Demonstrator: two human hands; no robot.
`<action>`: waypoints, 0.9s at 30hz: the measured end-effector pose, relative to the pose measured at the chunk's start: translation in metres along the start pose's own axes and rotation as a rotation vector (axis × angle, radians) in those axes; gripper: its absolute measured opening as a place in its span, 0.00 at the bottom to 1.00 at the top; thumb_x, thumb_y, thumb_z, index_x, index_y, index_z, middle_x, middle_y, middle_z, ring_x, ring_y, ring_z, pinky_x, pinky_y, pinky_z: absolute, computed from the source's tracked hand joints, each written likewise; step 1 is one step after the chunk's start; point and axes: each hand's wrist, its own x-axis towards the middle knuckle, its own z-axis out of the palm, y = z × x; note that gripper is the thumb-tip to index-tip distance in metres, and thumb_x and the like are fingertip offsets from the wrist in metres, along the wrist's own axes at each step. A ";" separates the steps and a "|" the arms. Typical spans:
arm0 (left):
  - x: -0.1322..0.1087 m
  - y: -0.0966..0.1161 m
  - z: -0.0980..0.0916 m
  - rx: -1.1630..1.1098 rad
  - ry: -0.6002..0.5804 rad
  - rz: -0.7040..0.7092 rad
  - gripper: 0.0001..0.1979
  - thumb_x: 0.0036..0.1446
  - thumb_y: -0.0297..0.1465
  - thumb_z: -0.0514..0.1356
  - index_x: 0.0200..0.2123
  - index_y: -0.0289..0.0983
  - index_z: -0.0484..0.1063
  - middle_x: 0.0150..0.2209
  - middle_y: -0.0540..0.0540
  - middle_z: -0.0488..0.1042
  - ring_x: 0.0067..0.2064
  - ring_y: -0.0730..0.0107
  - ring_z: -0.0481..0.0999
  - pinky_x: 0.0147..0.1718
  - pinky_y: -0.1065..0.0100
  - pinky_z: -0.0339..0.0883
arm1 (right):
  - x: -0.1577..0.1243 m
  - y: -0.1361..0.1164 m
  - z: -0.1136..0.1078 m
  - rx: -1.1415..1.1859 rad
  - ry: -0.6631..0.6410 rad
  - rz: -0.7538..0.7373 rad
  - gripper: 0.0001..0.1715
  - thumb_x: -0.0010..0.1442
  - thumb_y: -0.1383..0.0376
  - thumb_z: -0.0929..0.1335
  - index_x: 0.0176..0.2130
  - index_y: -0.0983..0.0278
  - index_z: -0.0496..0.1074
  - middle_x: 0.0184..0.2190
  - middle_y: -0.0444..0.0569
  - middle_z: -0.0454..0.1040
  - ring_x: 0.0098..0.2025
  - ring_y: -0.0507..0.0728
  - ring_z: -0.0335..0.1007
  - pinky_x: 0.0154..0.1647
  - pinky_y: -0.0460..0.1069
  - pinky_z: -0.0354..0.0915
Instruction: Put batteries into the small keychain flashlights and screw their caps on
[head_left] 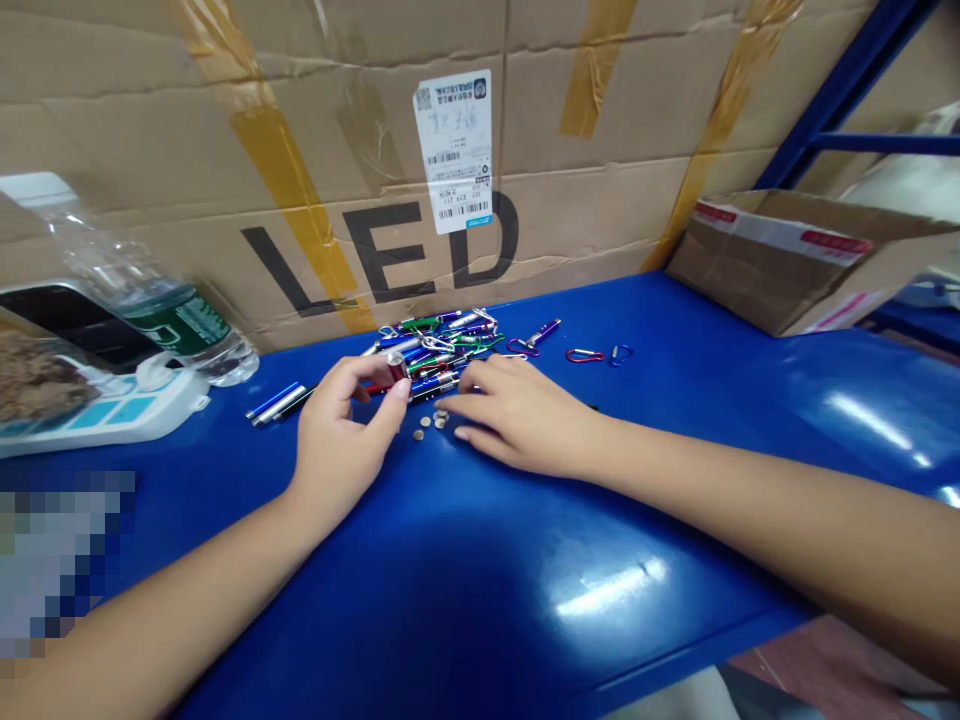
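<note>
My left hand [341, 430] pinches a small red keychain flashlight [390, 372] between thumb and fingers, just above the blue table [525, 560]. My right hand [517, 415] lies low on the table with its fingers reaching toward several small button cells [431, 422] beside it. Behind both hands is a pile of small coloured keychain flashlights [439, 345] in blue, green, purple and silver. Two loose carabiner clips, one red [583, 355] and one blue [621, 353], lie to the right of the pile.
A large cardboard box marked LED [375, 180] forms a wall at the back. An open cardboard box [787, 260] sits at the right. A plastic water bottle [150, 300] lies on its side at the left, beside a white scale [90, 400]. Two loose flashlights [277, 402] lie near it.
</note>
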 end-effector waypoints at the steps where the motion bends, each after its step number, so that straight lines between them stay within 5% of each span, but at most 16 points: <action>1: 0.000 0.000 0.000 -0.001 -0.008 0.006 0.06 0.59 0.34 0.59 0.38 0.40 0.70 0.36 0.49 0.74 0.37 0.68 0.73 0.37 0.65 0.68 | 0.000 -0.001 0.003 -0.029 -0.023 -0.022 0.18 0.64 0.61 0.64 0.52 0.61 0.72 0.42 0.55 0.69 0.41 0.59 0.62 0.43 0.54 0.57; 6: 0.000 0.007 0.000 0.030 -0.066 0.064 0.04 0.58 0.32 0.58 0.37 0.40 0.69 0.36 0.49 0.75 0.38 0.67 0.74 0.37 0.65 0.69 | -0.003 -0.003 0.005 -0.046 -0.072 -0.066 0.16 0.64 0.63 0.64 0.49 0.60 0.75 0.40 0.53 0.70 0.41 0.58 0.62 0.43 0.53 0.56; 23: 0.000 0.010 0.002 0.033 -0.245 0.202 0.04 0.57 0.31 0.58 0.36 0.39 0.71 0.36 0.48 0.77 0.39 0.66 0.75 0.41 0.64 0.69 | -0.004 0.003 0.001 0.149 -0.097 0.133 0.08 0.59 0.63 0.69 0.38 0.64 0.77 0.35 0.50 0.71 0.38 0.56 0.65 0.41 0.51 0.58; 27: 0.002 0.009 0.003 0.050 -0.308 0.207 0.05 0.57 0.32 0.58 0.35 0.39 0.72 0.36 0.47 0.78 0.39 0.65 0.76 0.41 0.62 0.69 | -0.005 0.003 -0.003 0.229 0.075 0.100 0.07 0.59 0.64 0.68 0.35 0.65 0.76 0.33 0.49 0.70 0.36 0.55 0.65 0.40 0.50 0.60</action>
